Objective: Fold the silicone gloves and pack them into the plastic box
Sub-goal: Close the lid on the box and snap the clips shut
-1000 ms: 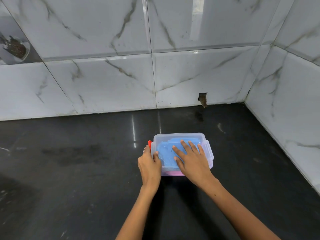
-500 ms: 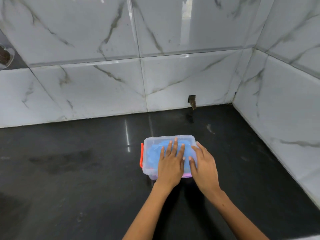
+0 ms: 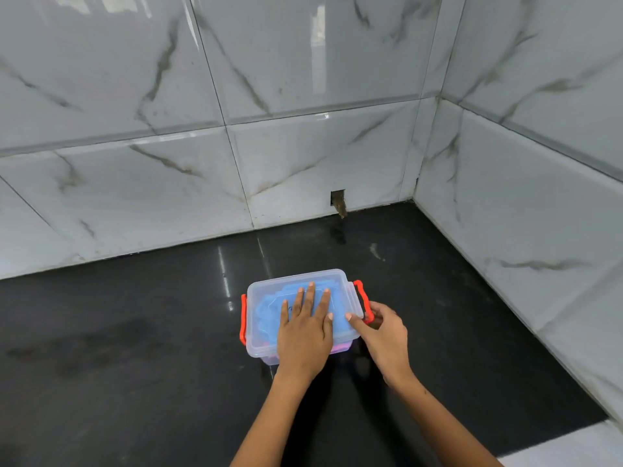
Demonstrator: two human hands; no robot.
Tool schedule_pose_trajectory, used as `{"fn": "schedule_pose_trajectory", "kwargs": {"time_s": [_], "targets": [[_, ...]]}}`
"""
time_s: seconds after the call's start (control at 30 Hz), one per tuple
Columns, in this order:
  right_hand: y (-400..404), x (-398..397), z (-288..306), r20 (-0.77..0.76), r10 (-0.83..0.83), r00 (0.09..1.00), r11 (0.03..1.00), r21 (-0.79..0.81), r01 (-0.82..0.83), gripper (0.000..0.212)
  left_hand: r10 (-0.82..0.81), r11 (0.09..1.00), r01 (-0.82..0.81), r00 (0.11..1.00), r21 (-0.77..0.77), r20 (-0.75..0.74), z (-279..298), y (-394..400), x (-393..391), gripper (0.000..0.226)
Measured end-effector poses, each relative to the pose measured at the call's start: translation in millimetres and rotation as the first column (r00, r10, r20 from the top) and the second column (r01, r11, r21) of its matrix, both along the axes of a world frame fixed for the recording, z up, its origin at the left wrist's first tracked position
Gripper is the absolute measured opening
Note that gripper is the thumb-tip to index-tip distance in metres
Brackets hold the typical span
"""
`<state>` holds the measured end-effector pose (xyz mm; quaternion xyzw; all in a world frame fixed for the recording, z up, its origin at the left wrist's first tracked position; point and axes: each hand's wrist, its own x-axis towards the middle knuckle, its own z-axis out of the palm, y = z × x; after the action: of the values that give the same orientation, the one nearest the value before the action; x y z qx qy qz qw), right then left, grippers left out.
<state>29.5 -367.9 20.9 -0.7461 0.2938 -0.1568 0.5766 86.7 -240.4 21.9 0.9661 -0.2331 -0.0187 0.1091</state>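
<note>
Plastic box (image 3: 266, 294) lid lies under flat, open left hand (image 3: 305, 335) — right hand (image 3: 382, 335) pinches its right red latch (image 3: 362, 298).

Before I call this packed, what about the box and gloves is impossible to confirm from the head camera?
- Right latch locked or not: right hand covers its lower end.
- Glove folds: blurred by the cloudy lid, covered by the left hand.
- Pink item: only a sliver shows.

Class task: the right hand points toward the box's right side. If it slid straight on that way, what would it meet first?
Probably the red clip on the plastic box; the right hand already seems to touch it, though depth is unclear.
</note>
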Motion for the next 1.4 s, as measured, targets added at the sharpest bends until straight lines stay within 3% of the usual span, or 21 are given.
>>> {"fn": "schedule_pose_trajectory", "kwargs": {"time_s": [0.23, 0.33, 0.43, 0.6, 0.73, 0.8, 0.87, 1.03, 1.2, 1.4], "targets": [[4.6, 1.7, 8.0, 0.035, 0.011, 0.999, 0.978, -0.207, -0.003, 0.011, -0.014, 1.000, 0.014, 1.000, 0.022, 0.020, 0.1, -5.0, 1.1, 0.051], [5.4, 2.8, 8.2, -0.002, -0.006, 1.000, 0.947, -0.320, 0.005, 0.019, -0.011, 1.000, 0.011, 1.000, 0.014, 0.021, -1.0, -6.2, 1.4, 0.051], [9.1, 4.0, 10.2, -0.095, 0.007, 0.995, 0.860, -0.507, -0.055, 0.037, -0.004, 1.000, 0.004, 0.999, 0.014, 0.035, -1.9, -6.3, 1.9, 0.052], [15.4, -6.9, 0.9, -0.182, 0.083, 0.980, 0.646, -0.739, -0.192, 0.041, -0.060, 0.997, 0.063, 0.995, -0.041, 0.075, 2.1, 2.6, 0.9, 0.052], [16.3, -20.2, -7.7, -0.119, 0.197, 0.973, 0.612, -0.760, -0.216, 0.043, 0.182, 0.972, -0.146, 0.962, -0.183, 0.203, 2.8, 35.8, -11.8, 0.051], [19.5, -20.5, -10.1, -0.123, 0.240, 0.963, 0.583, -0.775, -0.244, 0.044, 0.264, 0.957, -0.235, 0.948, -0.172, 0.179, 1.0, 58.4, -16.7, 0.067], [23.3, -17.8, -10.7, -0.137, 0.262, 0.955, 0.564, -0.782, -0.266, 0.044, 0.276, 0.952, -0.254, 0.953, -0.173, 0.121, -5.1, 73.7, -18.0, 0.082], [45.4, 2.7, -6.9, -0.175, 0.333, 0.927, 0.517, -0.788, -0.334, 0.043, 0.329, 0.935, -0.309, 0.939, -0.176, 0.098, -12.8, 106.5, -12.6, 0.075], [71.4, 28.3, -7.4, -0.212, 0.392, 0.895, 0.478, -0.784, -0.395, 0.044, 0.389, 0.913, -0.373, 0.918, -0.164, 0.081, -13.0, 134.3, -5.5, 0.094], [101.6, 42.7, -11.0, -0.223, 0.358, 0.907, 0.488, -0.784, -0.385, 0.044, 0.412, 0.903, -0.397, 0.909, -0.164, 0.070, -11.6, 163.8, 6.7, 0.067]]}}
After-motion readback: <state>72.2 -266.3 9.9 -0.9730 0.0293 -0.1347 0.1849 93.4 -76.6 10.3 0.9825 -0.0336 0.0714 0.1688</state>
